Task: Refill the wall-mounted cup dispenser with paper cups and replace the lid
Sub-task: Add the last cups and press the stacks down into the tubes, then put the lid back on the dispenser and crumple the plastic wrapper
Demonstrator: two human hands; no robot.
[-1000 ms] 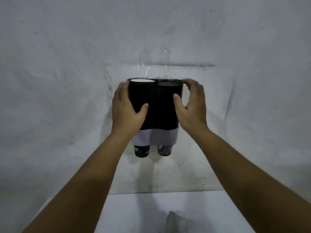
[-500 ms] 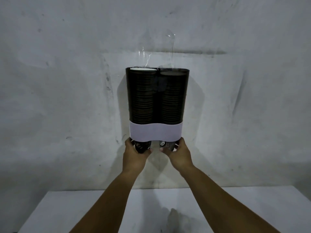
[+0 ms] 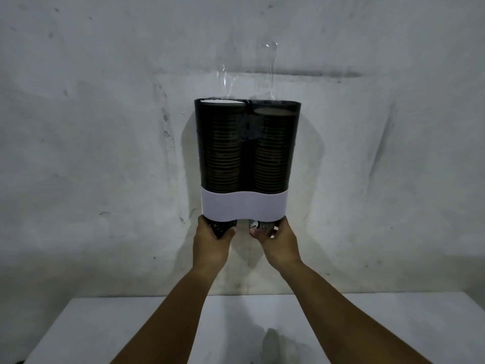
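Observation:
A dark twin-tube cup dispenser (image 3: 246,143) hangs on the wall, with a white band (image 3: 244,206) across its lower part. Both tubes show stacked paper cups through the dark plastic. A dark lid (image 3: 246,102) closes the top. Under the left tube, my left hand (image 3: 211,244) grips the bottom cup (image 3: 219,228) that sticks out. My right hand (image 3: 279,241) grips the patterned bottom cup (image 3: 262,225) under the right tube.
Clear tape (image 3: 265,67) runs up the wall above the dispenser. A white table (image 3: 78,329) stands below against the grey stained wall (image 3: 91,153). A dim grey shape (image 3: 273,340) lies on the table between my forearms.
One second ago both hands held the dispenser's upper sides. They dropped to the two cups at its bottom by half a second ago and have stayed there since.

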